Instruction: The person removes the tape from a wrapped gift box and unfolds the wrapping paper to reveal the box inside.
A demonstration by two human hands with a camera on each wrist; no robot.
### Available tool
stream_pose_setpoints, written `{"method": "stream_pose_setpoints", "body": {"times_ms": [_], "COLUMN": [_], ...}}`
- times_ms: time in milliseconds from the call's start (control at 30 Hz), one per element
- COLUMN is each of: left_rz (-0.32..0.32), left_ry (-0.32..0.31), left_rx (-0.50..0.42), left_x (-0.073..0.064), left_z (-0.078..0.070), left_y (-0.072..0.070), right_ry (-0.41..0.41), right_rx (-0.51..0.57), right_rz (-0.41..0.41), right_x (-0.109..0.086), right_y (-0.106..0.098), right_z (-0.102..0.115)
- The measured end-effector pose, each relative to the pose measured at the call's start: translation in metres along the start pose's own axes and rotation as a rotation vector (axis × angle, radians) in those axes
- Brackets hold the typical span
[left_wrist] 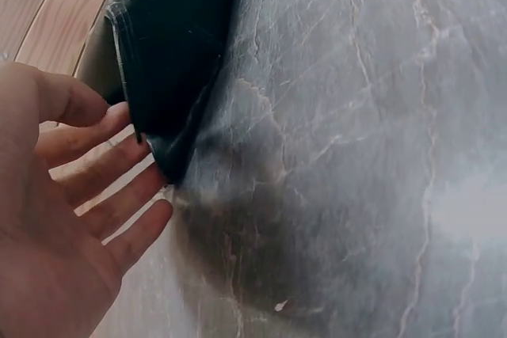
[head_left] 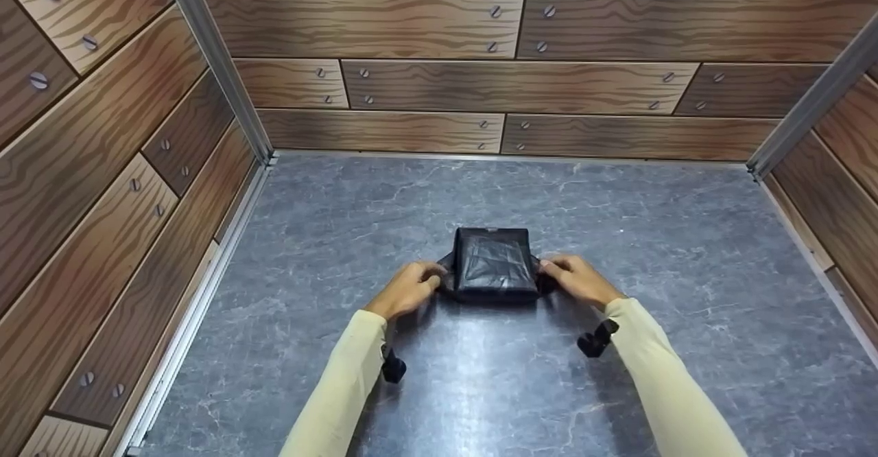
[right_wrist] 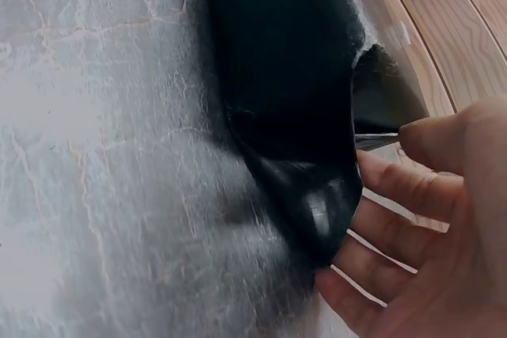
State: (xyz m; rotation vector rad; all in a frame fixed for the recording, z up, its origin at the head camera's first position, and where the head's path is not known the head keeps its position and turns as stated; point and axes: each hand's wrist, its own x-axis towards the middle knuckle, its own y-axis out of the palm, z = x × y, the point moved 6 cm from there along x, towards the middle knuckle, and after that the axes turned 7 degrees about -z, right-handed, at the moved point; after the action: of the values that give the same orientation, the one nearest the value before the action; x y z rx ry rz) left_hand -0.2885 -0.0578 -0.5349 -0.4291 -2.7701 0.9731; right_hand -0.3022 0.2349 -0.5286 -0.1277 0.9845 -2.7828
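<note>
"Package (head_left: 491, 258) looking tricky?"
"I'm guessing it's light, with a stiff core, but its thin black film (head_left: 497, 278) is looking soft, slippery, easily torn. It's sitting between my left hand (head_left: 409, 287) and right hand (head_left: 579, 280), on a grey veined surface (head_left: 343, 217)."
"How are you gripping?"
"I'm touching the loose side flaps (right_wrist: 309, 203), the likeliest hold; whether I'm pinching them, I can't tell."
"Surroundings?"
"The surface is gleaming; wood-patterned walls (head_left: 425, 86) are bounding three sides."

Looks like a boxy package (head_left: 492, 261) in creased, glossy black film. Lies flat, broad face up, between the fingers of the left hand (head_left: 409, 288) and those of the right hand (head_left: 579, 280). Flares into loose, folded flaps (right_wrist: 317, 199) at both ends, touching the fingertips there.
</note>
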Motion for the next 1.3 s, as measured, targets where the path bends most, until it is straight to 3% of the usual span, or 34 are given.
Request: {"method": "stream_pose_setpoints", "body": {"times_ms": [300,400,633,800,967,1167,1300], "left_rz": [0.073,0.094,0.16,0.169,0.171,0.187,0.194], "left_ry": [0.042,0.051,-0.038,-0.065,-0.078,-0.078,-0.071], "left_rx": [0.161,0.169,0.172,0.191,0.184,0.15,0.144], "left_x": [-0.003,-0.003,-0.005,-0.006,-0.007,-0.009,-0.01], "left_z": [-0.006,-0.007,-0.006,-0.004,-0.004,-0.004,-0.005], "left_y": [0.005,0.006,0.008,0.008,0.008,0.007,0.006], "right_ry": [0.002,0.007,-0.012,-0.028,-0.017,0.054,0.039], "right_rx": [-0.029,-0.032,-0.042,-0.024,0.051,0.18,0.178], "right_rz": [0.006,0.005,0.077,0.093,0.099,0.171,0.203], "right_x": [-0.003,-0.004,-0.006,-0.007,-0.009,-0.013,-0.013], "right_y": [-0.003,-0.002,0.0,0.001,0.001,0.004,0.007], "right_z": [-0.002,-0.003,-0.003,-0.002,-0.004,-0.006,-0.006]}}
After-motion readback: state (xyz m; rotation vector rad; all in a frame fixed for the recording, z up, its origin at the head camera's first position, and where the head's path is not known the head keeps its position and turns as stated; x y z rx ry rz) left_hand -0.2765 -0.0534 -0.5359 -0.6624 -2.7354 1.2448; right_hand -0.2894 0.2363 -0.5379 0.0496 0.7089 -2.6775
